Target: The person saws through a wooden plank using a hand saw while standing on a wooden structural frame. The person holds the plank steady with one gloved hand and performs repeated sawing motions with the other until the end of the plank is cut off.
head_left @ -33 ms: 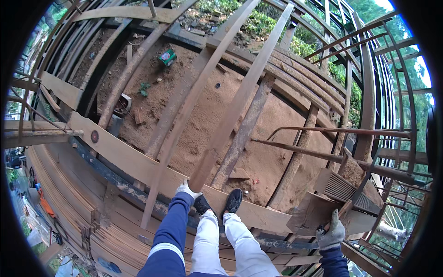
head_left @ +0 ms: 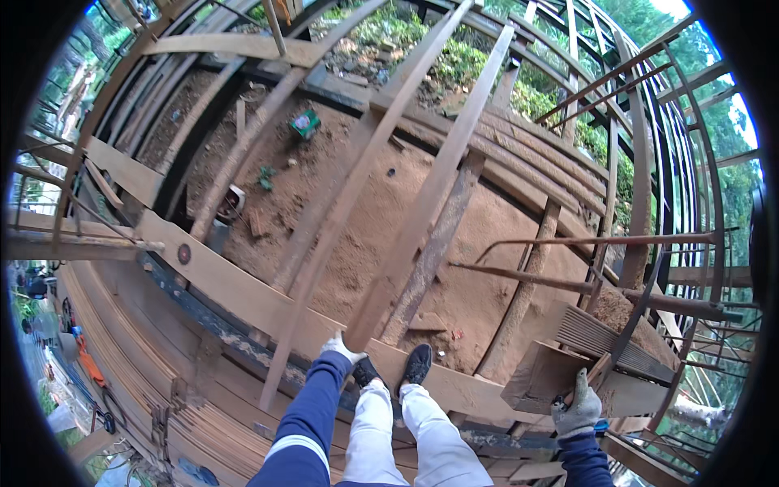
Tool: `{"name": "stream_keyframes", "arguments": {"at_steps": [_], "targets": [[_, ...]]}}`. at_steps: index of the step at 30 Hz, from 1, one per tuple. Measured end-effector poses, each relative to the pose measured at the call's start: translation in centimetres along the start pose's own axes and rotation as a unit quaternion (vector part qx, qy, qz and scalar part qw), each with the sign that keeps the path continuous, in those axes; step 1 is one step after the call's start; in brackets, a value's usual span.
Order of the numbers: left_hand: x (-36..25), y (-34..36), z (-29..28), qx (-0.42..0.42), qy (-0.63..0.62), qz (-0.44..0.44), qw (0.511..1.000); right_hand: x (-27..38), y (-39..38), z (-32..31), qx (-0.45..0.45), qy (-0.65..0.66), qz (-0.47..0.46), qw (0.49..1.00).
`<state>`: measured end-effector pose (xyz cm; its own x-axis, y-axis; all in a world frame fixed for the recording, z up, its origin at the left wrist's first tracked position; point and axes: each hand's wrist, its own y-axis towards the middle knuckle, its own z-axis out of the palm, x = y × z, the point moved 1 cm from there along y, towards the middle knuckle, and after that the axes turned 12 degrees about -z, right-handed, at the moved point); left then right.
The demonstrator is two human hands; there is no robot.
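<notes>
My left hand, in a pale work glove, grips the lower end of a long wooden plank that reaches away across the timber frame. A second long plank lies just left of it. At lower right, my gloved right hand is closed round something dark that I cannot make out, beside short boards and a grooved board. My dark shoes are at a wide board along the near edge of the frame.
Sandy ground lies below the gaps between beams, with a small green container. Rusty metal bars and railings stand at right. Stacked long boards and an orange tool are at lower left. Greenery grows beyond the frame.
The whole view has shifted slightly, so the beams and ground sit a little lower in the picture. Both hands keep about the same grip.
</notes>
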<state>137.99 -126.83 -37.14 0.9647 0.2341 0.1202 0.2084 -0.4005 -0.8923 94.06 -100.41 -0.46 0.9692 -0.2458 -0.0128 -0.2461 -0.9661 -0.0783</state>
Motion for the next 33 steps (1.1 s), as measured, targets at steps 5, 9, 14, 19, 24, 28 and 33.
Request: {"name": "stream_keyframes", "arguments": {"at_steps": [5,9,14,19,24,28,33], "targets": [[2.0,-12.3,-3.9,-0.011,-0.014,0.056,0.998,-0.9,-0.8,-1.8,0.07,0.038,0.064,0.995],[3.5,-22.4,-8.2,0.009,-0.097,0.115,0.989,-0.7,-0.3,-5.8,0.135,0.063,0.064,0.987],[3.9,-27.7,-8.7,0.082,-0.214,0.201,0.952,-1.7,-2.9,-9.8,0.168,0.04,0.109,0.979],[5.2,-31.5,-9.2,0.147,-0.28,0.238,0.918,-4.5,-7.1,-8.6,0.09,0.044,0.067,0.993],[6.4,-33.3,-7.7,0.4,-0.424,0.116,0.804,-5.1,-10.9,-5.9,-0.068,0.083,0.044,0.993],[5.8,-32.4,-5.7,0.473,-0.425,0.137,0.76,-4.1,-10.2,-12.1,-0.223,0.099,0.044,0.969],[5.2,-29.3,-5.5,0.553,-0.45,0.222,0.665,-2.2,-12.6,-17.8,-0.323,0.084,0.043,0.942]]}}
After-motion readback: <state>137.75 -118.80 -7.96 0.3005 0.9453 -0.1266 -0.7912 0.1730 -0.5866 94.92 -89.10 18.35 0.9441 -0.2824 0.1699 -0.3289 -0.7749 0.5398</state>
